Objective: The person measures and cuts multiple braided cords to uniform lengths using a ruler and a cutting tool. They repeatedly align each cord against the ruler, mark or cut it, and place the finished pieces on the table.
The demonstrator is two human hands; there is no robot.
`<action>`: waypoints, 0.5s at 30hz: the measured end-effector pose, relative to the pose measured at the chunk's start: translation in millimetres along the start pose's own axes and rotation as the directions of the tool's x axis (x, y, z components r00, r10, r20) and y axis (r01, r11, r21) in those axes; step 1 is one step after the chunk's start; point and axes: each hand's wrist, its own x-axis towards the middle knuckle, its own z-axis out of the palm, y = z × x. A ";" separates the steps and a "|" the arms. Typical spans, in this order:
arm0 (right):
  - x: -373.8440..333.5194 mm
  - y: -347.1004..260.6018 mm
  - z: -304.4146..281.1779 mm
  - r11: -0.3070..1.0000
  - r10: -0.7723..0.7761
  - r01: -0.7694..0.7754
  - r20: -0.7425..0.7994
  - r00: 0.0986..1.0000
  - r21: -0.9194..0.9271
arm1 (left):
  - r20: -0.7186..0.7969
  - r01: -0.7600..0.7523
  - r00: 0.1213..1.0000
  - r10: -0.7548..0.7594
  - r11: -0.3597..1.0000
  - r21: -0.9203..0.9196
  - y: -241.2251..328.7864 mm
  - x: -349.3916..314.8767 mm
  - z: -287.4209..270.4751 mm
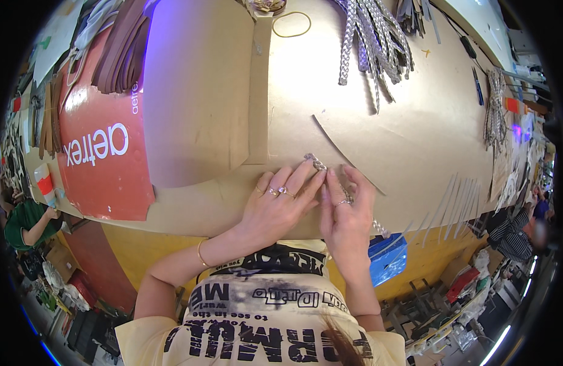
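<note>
Near the table's front edge, a silver-grey braided strap (318, 162) is pinched between the fingertips of both hands. My left hand (284, 198), with rings on its fingers, is closed on the strap, whose short end pokes out past the fingertips. Close beside it, my right hand (349, 210) grips the same strap with thumb and finger. The strap passes under this hand, and its other end shows to the right of the wrist. Just beyond my fingers lies a thin dark strip (339, 146), slanting across the gold-brown table surface (427, 134).
A brown cardboard sheet (202, 91) and a red panel (101, 146) cover the left side. Braided straps (367, 43) lie at the back, brown strips (126, 49) at back left. Narrow strips (455, 204) hang over the right front edge. A person in green (28, 222) is far left.
</note>
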 end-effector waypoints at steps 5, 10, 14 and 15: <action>19.9 4.8 -18.9 0.997 0.025 -0.031 -0.088 0.996 -0.067 | 0.015 -0.003 1.000 0.003 0.999 0.054 1.6 -1.0 1.2; 57.2 4.2 -5.8 0.994 0.049 -0.058 -0.099 0.994 -0.088 | 0.046 0.057 0.997 -0.059 0.998 0.033 5.6 -1.8 4.8; 79.8 7.5 12.6 0.999 0.049 -0.048 0.020 0.999 -0.025 | -0.015 0.121 0.993 -0.120 0.984 0.128 16.5 1.5 10.2; 82.2 10.3 14.7 0.998 0.069 -0.069 0.032 0.997 0.000 | -0.028 0.144 0.990 -0.141 0.981 0.131 19.4 3.1 11.4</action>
